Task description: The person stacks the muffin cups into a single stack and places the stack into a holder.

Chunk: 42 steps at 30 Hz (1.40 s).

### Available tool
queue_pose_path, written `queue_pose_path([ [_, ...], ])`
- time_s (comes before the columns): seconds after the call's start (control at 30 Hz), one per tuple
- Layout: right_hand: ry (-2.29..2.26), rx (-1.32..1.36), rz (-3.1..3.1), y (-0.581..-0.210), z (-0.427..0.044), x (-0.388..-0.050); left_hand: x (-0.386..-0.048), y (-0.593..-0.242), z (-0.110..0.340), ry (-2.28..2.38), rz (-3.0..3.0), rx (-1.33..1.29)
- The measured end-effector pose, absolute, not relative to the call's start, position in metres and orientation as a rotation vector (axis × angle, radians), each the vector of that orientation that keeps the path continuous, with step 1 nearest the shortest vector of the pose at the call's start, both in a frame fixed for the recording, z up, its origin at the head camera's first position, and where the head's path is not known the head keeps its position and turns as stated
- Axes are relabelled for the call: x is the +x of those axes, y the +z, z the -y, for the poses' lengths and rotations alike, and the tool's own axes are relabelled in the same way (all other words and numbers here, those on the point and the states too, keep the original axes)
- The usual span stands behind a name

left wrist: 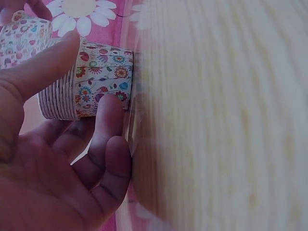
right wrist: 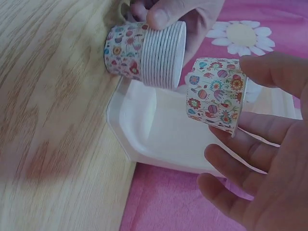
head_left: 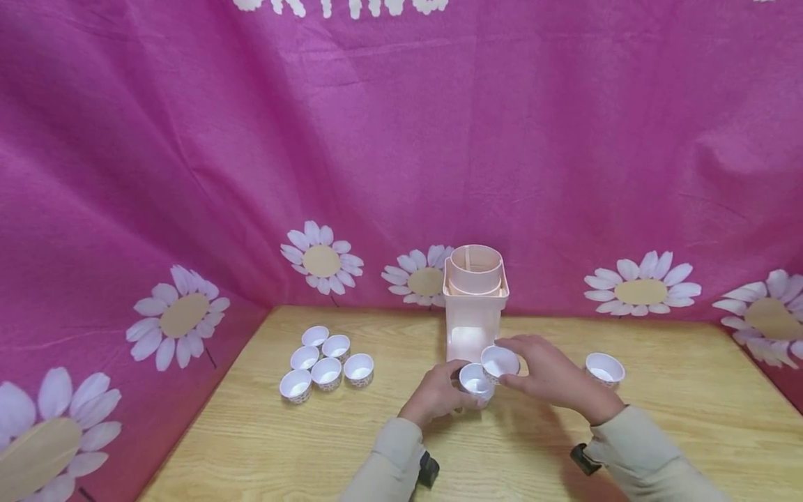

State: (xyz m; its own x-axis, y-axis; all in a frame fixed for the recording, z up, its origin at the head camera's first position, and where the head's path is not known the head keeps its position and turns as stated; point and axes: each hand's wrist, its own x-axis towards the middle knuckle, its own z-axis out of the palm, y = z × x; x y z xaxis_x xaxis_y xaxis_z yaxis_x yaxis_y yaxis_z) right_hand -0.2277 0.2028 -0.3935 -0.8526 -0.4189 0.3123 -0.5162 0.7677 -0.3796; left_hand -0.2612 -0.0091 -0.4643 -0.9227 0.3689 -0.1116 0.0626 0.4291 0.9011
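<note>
Desk: State of the left hand?

Operator: Holding. From my remote station I find the left hand [head_left: 442, 396] curled round a stack of nested cups [right wrist: 127, 50], thumb on one side, fingers on the other. The stack stands upright, mouth up, on the near side of the pink holder [head_left: 473, 312]. Whether its base bears on the wooden table [head_left: 251, 453], I cannot tell.

Desk: And the right?

Operator: Holding also. The right hand [head_left: 555, 376] pinches a single cup [right wrist: 216, 91] near its rim, at least two fingers clear of it. That cup is upright, higher than the stack and to its right. Contact between the two: not determinable.

Desk: Cups elsewhere?

Operator: Six loose cups [head_left: 326, 374], grouped at the table's left; one lone cup [head_left: 605, 369] at its right. All mouth up.

Desk: Recommendations for the step in hand?

Operator: I judge it to be the handling of one cup at the stack; direction unproven. I would align the cup's axis with the stack's, move it straight rather than slantwise, and pinch lightly, as the walls would likely crease. I would steady the stack with the left thumb below the top rim.
</note>
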Motion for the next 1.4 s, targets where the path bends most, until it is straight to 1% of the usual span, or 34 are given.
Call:
queue_pose_path([
  [0.37, 0.669, 0.884, 2.764, -0.398, -0.185, -0.242, -0.263, -0.463, 0.01, 1.471, -2.413, 0.382],
  [0.7, 0.725, 0.908, 2.77, -0.397, -0.179, -0.247, -0.266, -0.463, 0.007, 1.465, -2.407, 0.366],
  [1.4, 0.732, 0.919, 2.797, -0.407, -0.178, -0.245, -0.263, -0.467, 0.008, 1.513, -2.367, 0.361],
])
